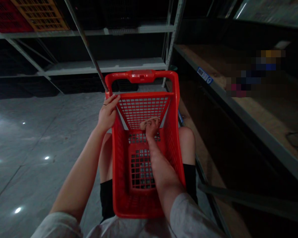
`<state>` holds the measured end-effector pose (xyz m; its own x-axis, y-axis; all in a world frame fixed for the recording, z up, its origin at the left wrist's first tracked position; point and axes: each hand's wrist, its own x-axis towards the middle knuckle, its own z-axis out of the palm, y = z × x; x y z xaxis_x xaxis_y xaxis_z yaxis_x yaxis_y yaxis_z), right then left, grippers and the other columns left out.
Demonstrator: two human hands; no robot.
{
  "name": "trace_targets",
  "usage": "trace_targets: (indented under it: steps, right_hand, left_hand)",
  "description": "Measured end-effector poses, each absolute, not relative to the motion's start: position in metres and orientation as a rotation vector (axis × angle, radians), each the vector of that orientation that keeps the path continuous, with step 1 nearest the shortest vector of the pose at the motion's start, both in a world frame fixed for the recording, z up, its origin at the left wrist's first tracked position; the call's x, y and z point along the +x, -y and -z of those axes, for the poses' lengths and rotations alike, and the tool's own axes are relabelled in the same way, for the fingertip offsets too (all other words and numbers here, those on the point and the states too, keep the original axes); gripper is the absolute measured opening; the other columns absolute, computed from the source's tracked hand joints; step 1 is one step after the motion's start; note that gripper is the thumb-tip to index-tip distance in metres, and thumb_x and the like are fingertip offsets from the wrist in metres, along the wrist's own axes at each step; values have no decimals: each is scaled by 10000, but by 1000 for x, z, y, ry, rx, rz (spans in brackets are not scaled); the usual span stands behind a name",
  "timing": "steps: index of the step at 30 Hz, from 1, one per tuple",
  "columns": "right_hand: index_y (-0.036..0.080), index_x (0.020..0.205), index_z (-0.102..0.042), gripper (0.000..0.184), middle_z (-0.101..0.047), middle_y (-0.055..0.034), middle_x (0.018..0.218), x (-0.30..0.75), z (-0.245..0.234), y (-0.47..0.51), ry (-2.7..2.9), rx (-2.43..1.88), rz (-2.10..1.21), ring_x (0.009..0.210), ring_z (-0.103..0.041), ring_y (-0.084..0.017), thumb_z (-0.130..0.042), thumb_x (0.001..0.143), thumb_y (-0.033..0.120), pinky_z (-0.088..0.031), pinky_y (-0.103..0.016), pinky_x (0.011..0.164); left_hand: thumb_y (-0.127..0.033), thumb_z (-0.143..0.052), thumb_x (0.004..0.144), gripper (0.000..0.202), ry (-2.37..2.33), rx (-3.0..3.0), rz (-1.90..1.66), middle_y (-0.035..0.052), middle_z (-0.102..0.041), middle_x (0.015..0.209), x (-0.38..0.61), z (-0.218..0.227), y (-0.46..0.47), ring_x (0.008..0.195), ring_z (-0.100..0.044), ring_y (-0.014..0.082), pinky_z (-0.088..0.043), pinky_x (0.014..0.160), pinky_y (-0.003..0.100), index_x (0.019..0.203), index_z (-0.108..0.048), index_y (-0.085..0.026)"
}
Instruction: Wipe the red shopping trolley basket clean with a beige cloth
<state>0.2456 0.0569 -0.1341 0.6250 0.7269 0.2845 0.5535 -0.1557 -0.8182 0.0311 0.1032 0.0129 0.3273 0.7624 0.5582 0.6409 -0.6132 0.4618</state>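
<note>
A red plastic shopping cart with gridded walls stands between my knees, its handle at the far end. My left hand rests on the cart's upper left corner, fingers stretched along the rim near the foot of a thin metal pole. Deep inside the basket, my right hand is closed on a tan cloth and presses it against the lower part of the gridded far panel. Part of the cloth is hidden under the fingers.
Behind the cart runs a white metal rack with a red crate and an orange crate on it. A wooden shelf with a blue-edged label flanks the right side. Grey tiled floor lies left.
</note>
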Motion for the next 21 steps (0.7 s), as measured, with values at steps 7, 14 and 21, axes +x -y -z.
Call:
trace_targets:
  steps: [7, 14, 21]
  right_hand:
    - [215, 1142, -685, 339, -540, -122, 1317, 271, 69, -121, 1168, -1636, 166, 1318, -472, -275, -446, 914, 144, -377, -478, 1150]
    - [168, 928, -719, 242, -660, -136, 1148, 240, 165, -52, 1421, -2007, -317, 1071, -578, -245, -509, 867, 64, -479, -374, 993]
    - [191, 985, -735, 291, -631, -105, 1154, 208, 128, -77, 1368, -1816, -217, 1082, -596, -222, -466, 901, 122, -486, -367, 1013]
  left_hand:
    - [-163, -462, 904, 587, -1302, 2397, -1145, 15, -510, 1562, 33, -14, -108, 1480, -425, 215, -290, 1278, 455, 1464, -562, -306]
    - [-171, -435, 907, 563, -1327, 2379, -1173, 28, -550, 1529, 36, -15, -105, 1467, -442, 199, -324, 1260, 436, 1440, -589, -271]
    - [-139, -422, 886, 605, -1262, 2362, -1148, 53, -543, 1534, 41, -14, -103, 1483, -422, 209, -292, 1270, 470, 1465, -558, -252]
